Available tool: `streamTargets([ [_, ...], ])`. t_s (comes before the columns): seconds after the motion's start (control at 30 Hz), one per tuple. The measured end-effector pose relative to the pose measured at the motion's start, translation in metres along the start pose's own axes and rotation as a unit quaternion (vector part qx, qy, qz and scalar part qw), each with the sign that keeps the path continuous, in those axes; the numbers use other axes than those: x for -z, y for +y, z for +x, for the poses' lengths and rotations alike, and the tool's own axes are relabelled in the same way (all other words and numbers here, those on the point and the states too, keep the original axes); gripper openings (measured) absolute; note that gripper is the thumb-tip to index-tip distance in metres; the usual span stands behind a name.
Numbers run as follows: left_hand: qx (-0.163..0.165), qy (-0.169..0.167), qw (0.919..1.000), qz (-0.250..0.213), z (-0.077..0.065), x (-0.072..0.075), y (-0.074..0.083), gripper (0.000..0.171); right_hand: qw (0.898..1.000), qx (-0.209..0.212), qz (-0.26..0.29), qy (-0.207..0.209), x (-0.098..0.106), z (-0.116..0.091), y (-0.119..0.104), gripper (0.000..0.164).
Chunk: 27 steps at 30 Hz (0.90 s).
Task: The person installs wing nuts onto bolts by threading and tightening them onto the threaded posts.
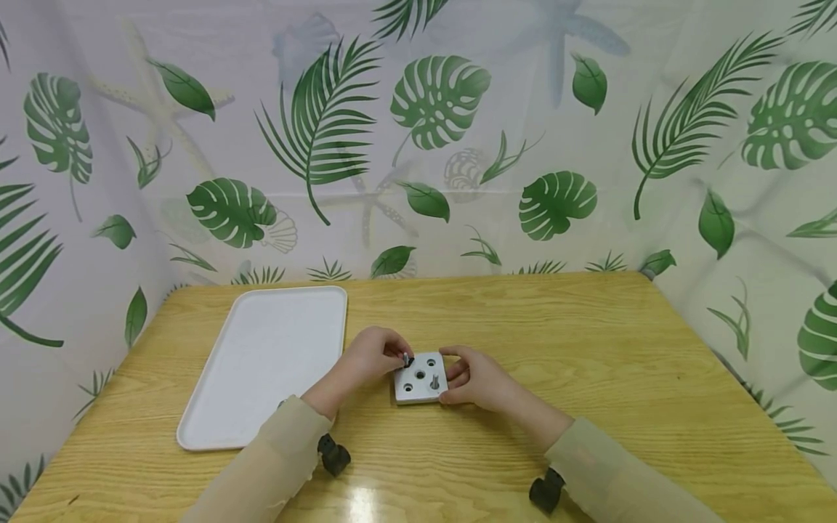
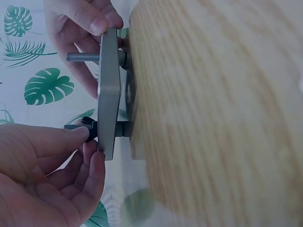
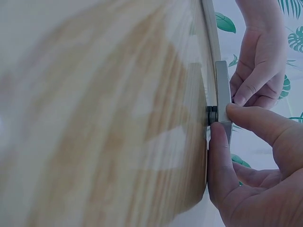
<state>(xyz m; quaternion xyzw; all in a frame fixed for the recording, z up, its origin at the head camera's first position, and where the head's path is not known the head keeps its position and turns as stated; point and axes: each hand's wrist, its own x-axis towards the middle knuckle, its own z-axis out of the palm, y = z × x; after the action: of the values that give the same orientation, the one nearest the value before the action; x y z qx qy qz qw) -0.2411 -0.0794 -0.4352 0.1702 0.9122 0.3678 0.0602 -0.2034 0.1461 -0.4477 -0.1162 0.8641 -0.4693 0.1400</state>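
A square silvery metal plate (image 1: 421, 394) with several holes lies near the middle of the wooden table. Two threaded bolts stand up through it; the nearer bolt (image 1: 434, 381) is bare. On the other, a small black nut (image 2: 90, 127), apparently a wing nut, sits close to the plate. My left hand (image 1: 374, 356) pinches this nut between thumb and fingers, partly hiding it. From the right side, my right hand (image 1: 479, 378) grips the plate's edge. Bolt heads (image 2: 124, 128) show beneath the plate in the left wrist view, holding it slightly off the tabletop.
A white rectangular tray (image 1: 275, 356) lies on the left of the table (image 1: 588, 334), beside my left forearm. Leaf-patterned cloth (image 1: 497, 145) hangs behind the table and along both sides. Black wrist devices (image 1: 335, 456) sit under both sleeves.
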Motion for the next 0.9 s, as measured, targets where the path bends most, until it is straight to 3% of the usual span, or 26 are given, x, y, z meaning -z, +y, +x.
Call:
streamTargets([
  [0.6, -0.011, -0.029, 0.9992, 0.026, 0.0048, 0.0034, 0.0012, 0.013, 1.0, 0.002, 0.001, -0.002, -0.0001, 0.0014, 0.0019, 0.081],
  [0.9, -0.018, -0.02, 0.9989, 0.038, 0.0016, 0.0018, 0.0018, 0.014, 1.0, 0.0, -0.012, 0.002, -0.001, 0.0003, 0.0014, 0.081],
])
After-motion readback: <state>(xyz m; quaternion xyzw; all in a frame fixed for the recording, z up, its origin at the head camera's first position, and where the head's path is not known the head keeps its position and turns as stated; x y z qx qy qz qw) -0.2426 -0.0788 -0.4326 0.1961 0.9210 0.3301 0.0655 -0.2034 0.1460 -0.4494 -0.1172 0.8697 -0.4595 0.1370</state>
